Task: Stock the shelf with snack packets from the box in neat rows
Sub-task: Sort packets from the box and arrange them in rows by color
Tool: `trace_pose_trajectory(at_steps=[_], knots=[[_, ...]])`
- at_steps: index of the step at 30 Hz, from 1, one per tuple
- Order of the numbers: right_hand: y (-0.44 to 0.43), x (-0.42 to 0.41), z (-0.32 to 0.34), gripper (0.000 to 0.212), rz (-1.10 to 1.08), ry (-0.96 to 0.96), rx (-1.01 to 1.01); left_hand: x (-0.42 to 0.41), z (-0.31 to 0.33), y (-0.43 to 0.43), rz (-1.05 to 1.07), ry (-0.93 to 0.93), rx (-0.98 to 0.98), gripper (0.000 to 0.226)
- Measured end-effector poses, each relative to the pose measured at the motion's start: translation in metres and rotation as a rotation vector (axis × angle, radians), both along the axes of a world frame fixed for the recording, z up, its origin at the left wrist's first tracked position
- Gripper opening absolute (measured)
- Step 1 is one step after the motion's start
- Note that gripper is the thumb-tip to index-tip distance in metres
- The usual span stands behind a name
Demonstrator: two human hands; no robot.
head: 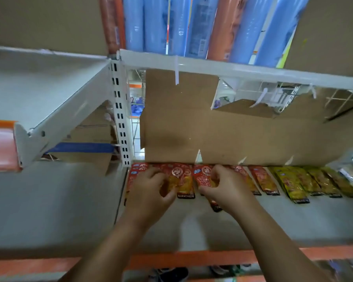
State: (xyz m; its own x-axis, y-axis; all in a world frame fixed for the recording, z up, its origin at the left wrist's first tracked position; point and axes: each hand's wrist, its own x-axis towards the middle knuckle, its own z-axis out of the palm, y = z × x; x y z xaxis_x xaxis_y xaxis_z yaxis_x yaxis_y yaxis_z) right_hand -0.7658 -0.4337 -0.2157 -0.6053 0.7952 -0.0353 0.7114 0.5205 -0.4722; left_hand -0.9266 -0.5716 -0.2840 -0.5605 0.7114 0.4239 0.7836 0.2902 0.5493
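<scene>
Red snack packets point(182, 180) lie in a row along the back of the white shelf point(212, 231), with yellow snack packets point(306, 182) continuing the row to the right. My left hand point(151, 192) is curled on a red packet near the left end of the row. My right hand point(225, 188) grips another red packet just to the right of it. Both forearms reach in over the orange front edge point(181, 258) of the shelf. No box of packets is in view.
A sheet of brown cardboard point(222, 131) stands as the shelf's back wall. A white slotted upright point(120, 110) and a bracket mark the left side. Blue and orange rolls point(192, 25) stand on the shelf above. Shoes show on the floor below.
</scene>
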Motion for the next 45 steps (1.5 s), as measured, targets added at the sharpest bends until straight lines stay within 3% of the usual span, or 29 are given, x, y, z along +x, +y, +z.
trace_pose_trajectory(at_steps=[5, 10, 23, 45], knots=[[0.014, -0.018, -0.026, 0.034, 0.045, 0.002, -0.043, -0.001, -0.038, 0.003, 0.154, 0.124, 0.021, 0.023], [0.041, -0.035, -0.045, 0.021, 0.117, -0.007, -0.088, 0.003, -0.061, 0.022, 0.242, 0.112, -0.015, 0.031], [0.106, -0.054, -0.075, 0.042, 0.256, 0.013, -0.146, 0.013, -0.080, 0.067, 0.547, 0.057, -0.256, 0.030], [0.098, -0.041, -0.092, 0.039, 0.217, 0.084, -0.051, 0.013, -0.080, 0.068, 0.537, 0.083, -0.297, 0.038]])
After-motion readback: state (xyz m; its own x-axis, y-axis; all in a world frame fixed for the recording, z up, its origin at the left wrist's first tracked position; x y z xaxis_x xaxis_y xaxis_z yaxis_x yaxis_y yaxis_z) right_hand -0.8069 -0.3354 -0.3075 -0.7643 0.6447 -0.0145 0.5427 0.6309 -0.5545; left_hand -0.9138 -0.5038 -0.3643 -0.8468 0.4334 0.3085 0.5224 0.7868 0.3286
